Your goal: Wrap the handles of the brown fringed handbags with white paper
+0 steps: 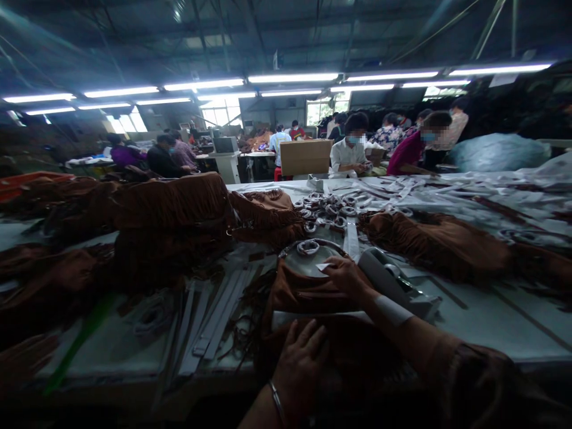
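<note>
My left hand [300, 357], a thin bangle on its wrist, lies flat with fingers spread on a brown fringed garment [308, 295] at the table's front edge. My right hand [346, 275] reaches forward over the same garment and pinches a small white tag [322, 267] at its top end. Just beyond the tag lies a clear plastic-wrapped piece [308, 256] with a coiled white item on it. A white band wraps my right forearm.
Piles of brown fringed garments [170, 205] cover the table's left and right [438, 241]. Several coiled white items [328, 208] lie mid-table, flat white strips [218, 316] at front left, a white tool [388, 277] beside my right arm. Other people sit working at the far side.
</note>
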{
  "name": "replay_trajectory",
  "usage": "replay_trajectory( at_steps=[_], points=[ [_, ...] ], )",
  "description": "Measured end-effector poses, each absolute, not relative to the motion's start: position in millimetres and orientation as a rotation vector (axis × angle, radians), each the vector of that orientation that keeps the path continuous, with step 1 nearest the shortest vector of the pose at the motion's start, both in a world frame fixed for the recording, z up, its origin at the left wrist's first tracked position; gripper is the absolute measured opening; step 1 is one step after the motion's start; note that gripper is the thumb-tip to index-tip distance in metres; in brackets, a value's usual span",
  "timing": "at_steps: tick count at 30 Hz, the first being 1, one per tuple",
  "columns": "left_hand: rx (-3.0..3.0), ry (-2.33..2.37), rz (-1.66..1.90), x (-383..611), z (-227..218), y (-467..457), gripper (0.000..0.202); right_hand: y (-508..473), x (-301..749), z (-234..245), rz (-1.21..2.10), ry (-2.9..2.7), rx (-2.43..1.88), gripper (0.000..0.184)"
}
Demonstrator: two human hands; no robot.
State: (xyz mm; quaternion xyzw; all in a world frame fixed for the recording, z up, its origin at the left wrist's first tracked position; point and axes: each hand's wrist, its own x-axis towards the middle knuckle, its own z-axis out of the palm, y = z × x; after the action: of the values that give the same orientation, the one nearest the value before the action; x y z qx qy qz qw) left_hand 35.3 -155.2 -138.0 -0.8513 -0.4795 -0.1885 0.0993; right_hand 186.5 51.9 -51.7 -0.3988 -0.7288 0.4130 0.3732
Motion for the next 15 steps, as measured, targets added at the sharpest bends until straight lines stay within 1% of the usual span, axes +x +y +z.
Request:
replay_trajectory(
  at_steps=[3,5,9,11,15],
  points=[
    [-2.548,-1.422,-0.564,35,-136,-156,0.034,20,210,-50,0.923,-1.920,-0.949,0.011],
    [-2.561,-1.418,-0.558,36,-134,-156,0.034,-2,223,-52,0.801,-2.006,-0.833,0.015],
    [-2.575,-1.445,-0.523,38,-126,-158,0.035,-37,240,-54,0.419,-2.196,-0.574,0.025],
    [-2.592,-1.472,-0.520,39,-120,-160,0.037,-49,244,-52,0.277,-2.258,-0.524,0.023],
    [-2.646,-1.516,-0.603,44,-109,-163,0.045,-74,248,-53,0.078,-2.453,-0.506,0.009]
  ],
)
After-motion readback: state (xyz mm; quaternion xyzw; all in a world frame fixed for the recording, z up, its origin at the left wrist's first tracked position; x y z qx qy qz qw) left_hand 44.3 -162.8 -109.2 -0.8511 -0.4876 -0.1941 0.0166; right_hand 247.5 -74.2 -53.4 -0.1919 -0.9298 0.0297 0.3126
